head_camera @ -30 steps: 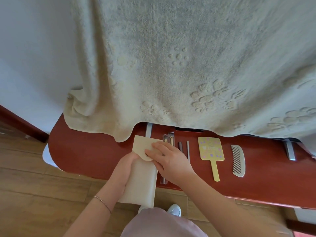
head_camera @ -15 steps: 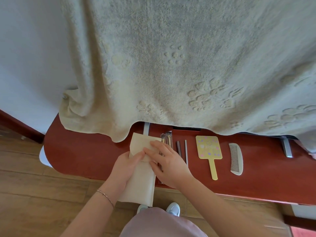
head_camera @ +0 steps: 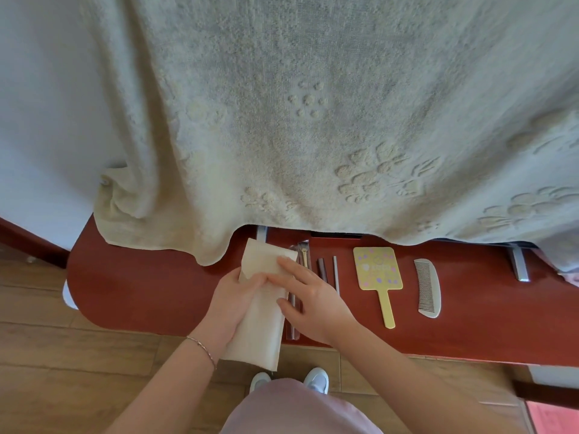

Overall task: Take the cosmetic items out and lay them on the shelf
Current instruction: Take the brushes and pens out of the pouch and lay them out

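Observation:
A cream fabric pouch (head_camera: 260, 327) lies over the front edge of the red-brown shelf (head_camera: 150, 286), its flap folded toward the wall. My left hand (head_camera: 233, 305) grips the pouch's left side. My right hand (head_camera: 310, 299) rests on the flap with straight fingers. To the right on the shelf lie a clear-wrapped tool (head_camera: 303, 253), two thin sticks (head_camera: 329, 270), a yellow hand mirror (head_camera: 377, 274) and a grey comb (head_camera: 428, 286).
A large cream towel (head_camera: 313, 120) hangs down over the back of the shelf. Metal brackets (head_camera: 518, 264) show under its hem. Wooden floor (head_camera: 62, 371) and my white shoes (head_camera: 316, 379) are below.
My right hand's fingers have flattened out over the pouch flap, and my left hand has slid up to meet them. The view has shifted slightly.

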`<action>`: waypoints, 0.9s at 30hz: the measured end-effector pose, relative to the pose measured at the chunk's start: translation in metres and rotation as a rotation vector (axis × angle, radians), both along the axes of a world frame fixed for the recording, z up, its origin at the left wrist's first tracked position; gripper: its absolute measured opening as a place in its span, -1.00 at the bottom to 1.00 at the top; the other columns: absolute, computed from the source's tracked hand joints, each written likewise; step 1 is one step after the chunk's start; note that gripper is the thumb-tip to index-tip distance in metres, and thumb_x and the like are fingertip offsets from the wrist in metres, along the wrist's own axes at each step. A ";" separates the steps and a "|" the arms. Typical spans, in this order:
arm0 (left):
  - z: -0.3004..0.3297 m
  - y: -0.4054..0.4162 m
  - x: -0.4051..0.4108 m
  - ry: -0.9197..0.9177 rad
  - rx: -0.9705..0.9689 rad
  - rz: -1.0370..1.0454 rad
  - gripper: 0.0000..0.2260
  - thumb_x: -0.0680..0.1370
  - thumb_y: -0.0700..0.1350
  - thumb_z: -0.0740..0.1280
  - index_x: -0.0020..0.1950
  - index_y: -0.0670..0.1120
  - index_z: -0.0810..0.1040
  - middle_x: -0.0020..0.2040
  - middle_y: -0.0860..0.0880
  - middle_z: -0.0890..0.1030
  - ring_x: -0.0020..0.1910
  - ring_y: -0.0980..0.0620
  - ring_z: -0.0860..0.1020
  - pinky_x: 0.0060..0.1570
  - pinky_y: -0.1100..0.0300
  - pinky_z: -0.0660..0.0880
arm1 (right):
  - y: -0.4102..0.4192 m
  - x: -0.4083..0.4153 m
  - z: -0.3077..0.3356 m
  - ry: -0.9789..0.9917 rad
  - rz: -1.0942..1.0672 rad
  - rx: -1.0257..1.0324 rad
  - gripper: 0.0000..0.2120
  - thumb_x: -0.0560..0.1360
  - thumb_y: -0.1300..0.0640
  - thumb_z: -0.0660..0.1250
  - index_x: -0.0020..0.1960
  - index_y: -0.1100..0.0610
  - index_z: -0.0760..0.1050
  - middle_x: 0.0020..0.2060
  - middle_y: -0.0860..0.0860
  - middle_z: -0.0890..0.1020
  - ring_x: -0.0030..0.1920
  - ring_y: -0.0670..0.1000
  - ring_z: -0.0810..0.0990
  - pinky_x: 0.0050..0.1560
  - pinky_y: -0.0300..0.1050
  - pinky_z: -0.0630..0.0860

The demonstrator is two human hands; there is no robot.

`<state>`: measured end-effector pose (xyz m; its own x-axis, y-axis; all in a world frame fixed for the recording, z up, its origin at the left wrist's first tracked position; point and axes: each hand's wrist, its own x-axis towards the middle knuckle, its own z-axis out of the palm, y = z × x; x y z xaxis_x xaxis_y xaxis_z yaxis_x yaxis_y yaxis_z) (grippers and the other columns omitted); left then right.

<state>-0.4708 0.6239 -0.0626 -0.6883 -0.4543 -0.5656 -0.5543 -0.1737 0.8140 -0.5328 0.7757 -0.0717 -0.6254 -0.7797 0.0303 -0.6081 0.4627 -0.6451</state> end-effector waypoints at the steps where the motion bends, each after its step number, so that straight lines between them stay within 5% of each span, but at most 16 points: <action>1: -0.003 -0.001 -0.003 -0.012 -0.047 -0.022 -0.85 0.47 -0.04 0.35 0.01 -0.01 0.58 -0.12 -0.01 0.67 -0.18 0.01 0.65 -0.25 0.14 0.56 | 0.002 -0.003 -0.002 -0.006 -0.026 0.022 -0.61 0.50 0.01 0.16 0.33 -0.05 0.41 0.38 -0.04 0.39 0.40 -0.03 0.31 0.31 -0.11 0.36; 6: -0.026 -0.005 -0.014 -0.055 -0.223 -0.097 -0.77 0.46 0.07 0.33 0.06 0.02 0.52 -0.07 0.09 0.61 -0.08 0.09 0.58 -0.15 0.16 0.49 | 0.024 -0.016 -0.019 0.009 -0.353 0.111 -0.68 0.50 0.18 0.26 0.24 0.08 0.49 0.16 0.02 0.55 0.19 0.05 0.45 0.19 -0.01 0.47; 11: -0.037 0.008 -0.026 -0.090 -0.352 -0.187 -0.71 0.53 0.05 0.27 0.13 -0.10 0.35 -0.04 0.01 0.56 -0.08 0.01 0.56 -0.17 0.14 0.48 | 0.042 -0.026 -0.031 -0.077 -0.530 0.265 -0.76 0.51 0.07 0.27 0.16 0.08 0.46 0.12 0.01 0.49 0.13 0.05 0.41 0.06 -0.08 0.47; 18: -0.050 0.037 -0.044 -0.054 -0.406 -0.176 -0.67 0.56 0.02 0.25 0.17 -0.18 0.32 -0.20 -0.05 0.52 -0.23 -0.01 0.53 -0.25 0.14 0.46 | 0.046 -0.035 -0.032 -0.119 -0.520 0.385 -0.73 0.54 -0.04 0.21 0.17 0.05 0.39 0.16 -0.01 0.43 0.15 0.01 0.38 0.10 -0.14 0.45; 24: -0.065 0.047 -0.050 -0.025 -0.537 -0.156 -0.67 0.54 0.03 0.27 0.15 -0.19 0.38 -0.06 -0.15 0.50 -0.04 -0.13 0.53 -0.14 0.18 0.44 | 0.051 -0.038 -0.036 -0.095 -0.483 0.416 -0.71 0.53 -0.06 0.21 0.16 0.08 0.38 0.15 0.02 0.43 0.13 0.04 0.40 0.10 -0.09 0.46; 27: -0.066 0.042 -0.044 0.020 -0.662 -0.175 -0.48 0.54 0.04 0.26 0.41 -0.17 0.23 0.17 -0.12 0.41 0.07 -0.01 0.45 0.06 0.18 0.44 | 0.050 -0.038 -0.037 -0.074 -0.474 0.419 -0.71 0.52 -0.04 0.21 0.15 0.10 0.39 0.13 0.02 0.43 0.10 0.05 0.40 0.06 -0.08 0.47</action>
<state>-0.5149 0.6663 -0.1289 -0.7905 -0.5810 -0.1937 -0.5129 0.4551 0.7279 -0.5711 0.8257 -0.1084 -0.8942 -0.3540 -0.2741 -0.2360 0.8930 -0.3833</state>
